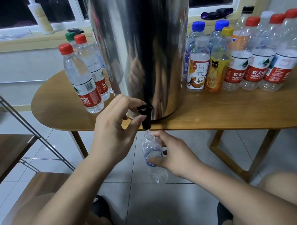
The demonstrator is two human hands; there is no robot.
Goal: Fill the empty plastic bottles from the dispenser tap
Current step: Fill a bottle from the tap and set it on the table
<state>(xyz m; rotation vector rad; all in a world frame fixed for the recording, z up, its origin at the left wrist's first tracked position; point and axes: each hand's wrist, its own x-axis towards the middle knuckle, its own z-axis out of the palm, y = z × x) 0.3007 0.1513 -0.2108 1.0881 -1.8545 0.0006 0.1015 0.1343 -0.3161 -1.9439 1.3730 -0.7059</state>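
grip: left hand (113,134) pinching black plastic tap (144,111) of tall steel dispenser (143,48) | right hand (174,155) wrapped round clear uncapped plastic bottle (153,159), mouth just under spout, below wooden tabletop (217,116) edge | risk: narrow mouth drifts off stream, or late shut-off, so water spills

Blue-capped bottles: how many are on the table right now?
2 blue-capped bottles, both right of the dispenser in the back row: one next to it, the other just right of that. More may hide behind the dispenser.
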